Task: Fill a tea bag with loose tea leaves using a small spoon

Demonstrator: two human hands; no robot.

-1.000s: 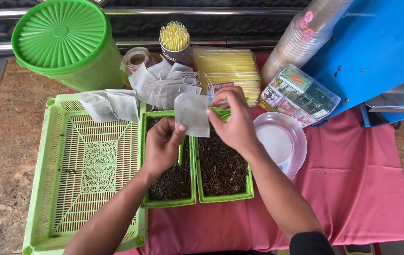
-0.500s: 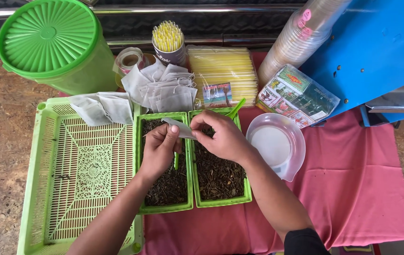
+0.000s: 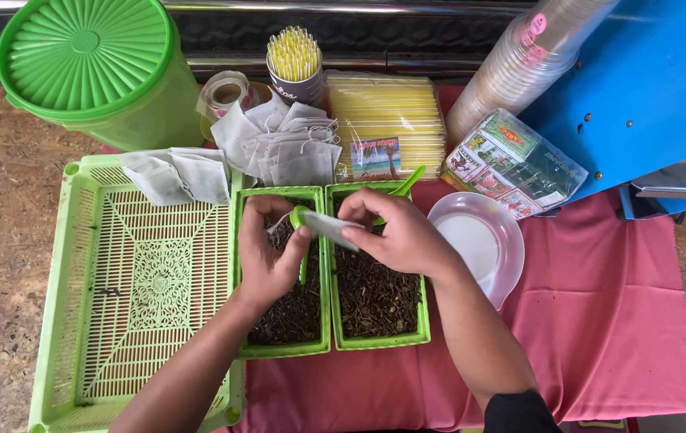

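Over two green trays of dark tea leaves (image 3: 371,293), the left hand (image 3: 269,252) has its grip closed on a green scoop (image 3: 301,220), tipped toward a small white paper bag (image 3: 331,228) pinched by the right hand (image 3: 399,236) at three o'clock.

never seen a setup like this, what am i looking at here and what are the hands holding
This is one picture from a camera worn on a person's head, looking down at their own two bare hands; there is no machine arm. The left hand holds a small green scoop. The right hand holds a small white paper bag against the scoop's tip. Both hover over two green trays of dark dried leaves on a pink cloth. To the left is an empty-looking green lattice basket. Behind lie more white paper bags, a green lidded tub, a cup of yellow straws, stacked clear cups and a white plate.
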